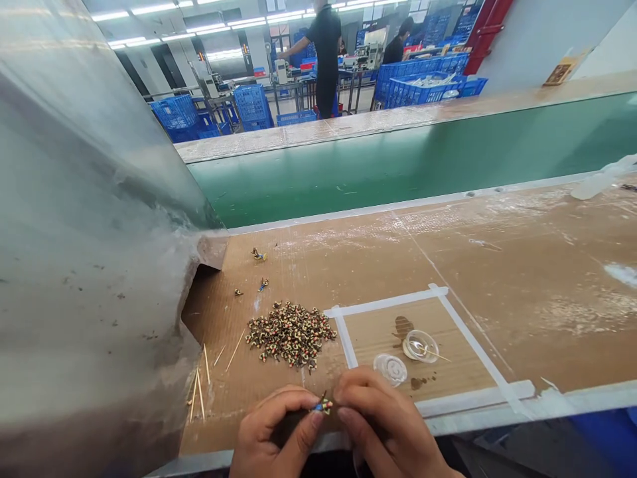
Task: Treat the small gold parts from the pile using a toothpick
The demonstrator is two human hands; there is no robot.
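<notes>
Near the front edge of the bench, my left hand (281, 428) pinches a small painted figurine (322, 405) with blue, yellow and red parts between thumb and forefinger. Close against its right side is my right hand (375, 415), its fingers curled together; what lies between those fingertips is hidden. Beyond both hands spreads a pile of tiny brown, yellow and red pieces (293, 334). Further back lie loose small figures, one with a yellow base (259, 255) and a blue one (263, 285).
Right of the pile, white tape (388, 303) frames a board area holding a clear cup (426, 346) with a stick in it and a clear lid (390, 369). Several toothpicks (200, 392) lie left. A metal panel (99, 232) rises at left; a green channel (373, 172) runs behind.
</notes>
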